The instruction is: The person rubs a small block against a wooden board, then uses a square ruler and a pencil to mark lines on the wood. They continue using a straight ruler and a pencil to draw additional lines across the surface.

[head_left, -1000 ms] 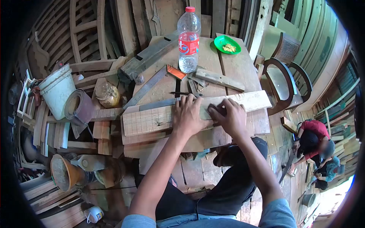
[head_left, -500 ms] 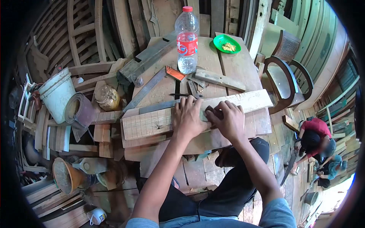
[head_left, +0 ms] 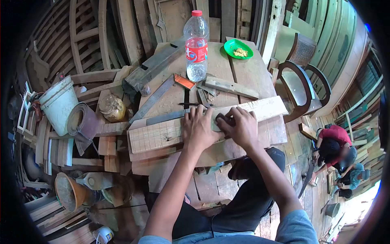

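— How do the fingers stand?
— On the left hand they're lightly spread, resting over the gridded wooden plank. Those of the right hand pinch a small dark piece; I can't tell what it is.
— And the plank?
— Under both hands, reaching out either side, across the table.
— Past it?
— A flat metal blade beside its far edge, then an orange-handled try square and a plastic water bottle.
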### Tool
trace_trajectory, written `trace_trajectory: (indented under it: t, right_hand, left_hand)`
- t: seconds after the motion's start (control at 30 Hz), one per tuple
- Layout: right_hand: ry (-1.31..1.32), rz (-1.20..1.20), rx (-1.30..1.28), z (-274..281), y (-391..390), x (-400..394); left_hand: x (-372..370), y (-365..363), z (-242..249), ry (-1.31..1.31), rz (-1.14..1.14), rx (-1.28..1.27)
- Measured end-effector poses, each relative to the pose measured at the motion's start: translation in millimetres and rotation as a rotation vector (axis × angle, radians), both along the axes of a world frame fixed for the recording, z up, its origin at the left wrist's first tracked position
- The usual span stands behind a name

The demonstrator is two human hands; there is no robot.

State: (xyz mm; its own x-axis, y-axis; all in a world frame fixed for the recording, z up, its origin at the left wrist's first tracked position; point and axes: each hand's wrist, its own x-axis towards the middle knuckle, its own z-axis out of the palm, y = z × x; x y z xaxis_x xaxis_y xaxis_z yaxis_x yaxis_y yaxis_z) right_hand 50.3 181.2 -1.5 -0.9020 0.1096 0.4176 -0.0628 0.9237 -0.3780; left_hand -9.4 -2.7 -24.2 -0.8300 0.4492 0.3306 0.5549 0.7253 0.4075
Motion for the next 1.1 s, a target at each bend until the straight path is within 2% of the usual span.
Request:
trace_trajectory:
  t: [0.17, 0.3, 0.37, 0.43, 0.53, 0.57, 0.63, 0.73, 0.87, 0.97, 1.03, 1.1]
  right_hand:
    - [-0.026, -0.305, -0.056, -9, 64, -68]
    - [-0.080, -0.269, -0.160, 0, 36, -54]
    - [-0.009, -0.040, -0.084, -4, 14, -21]
    - [0.004, 0.026, -0.058, 1, -4, 1]
    - [-0.066, -0.086, -0.081, -4, 16, -20]
    - [0.028, -0.146, -0.046, -6, 29, -33]
    - [0.035, -0.242, -0.204, -4, 46, -55]
    - [0.040, -0.252, -0.093, -6, 37, -49]
    - [-0.034, -0.082, -0.094, -1, -1, 7]
    - [-0.106, -0.087, -0.101, 3, 9, -5]
    - [0.013, -0.166, -0.057, -3, 23, -31]
    - [-0.007, -0.211, -0.104, -2, 31, -54]
  left_hand:
    - [1, 4, 5, -0.020, 0.012, 0.038]
    - [4, 3, 7, 0.003, 0.032, 0.013]
    - [3, 2, 7, -0.012, 0.024, 0.021]
    - [2, 2, 0, 0.009, 0.024, 0.008]
    - [2, 3, -1, 0.042, 0.034, 0.012]
    - [5, 3, 0, 0.004, 0.027, 0.006]
    - [3, 3, 7, -0.052, 0.018, 0.006]
    - [1, 6, -3, 0.004, 0.042, 0.025]
    - [0, 4, 0, -0.014, 0.032, -0.047]
    - [3, 3, 11, -0.071, 0.028, -0.004]
    - [5, 7, 3, -0.022, 0.057, -0.007]
    - [5, 7, 5, -0.012, 0.073, -0.010]
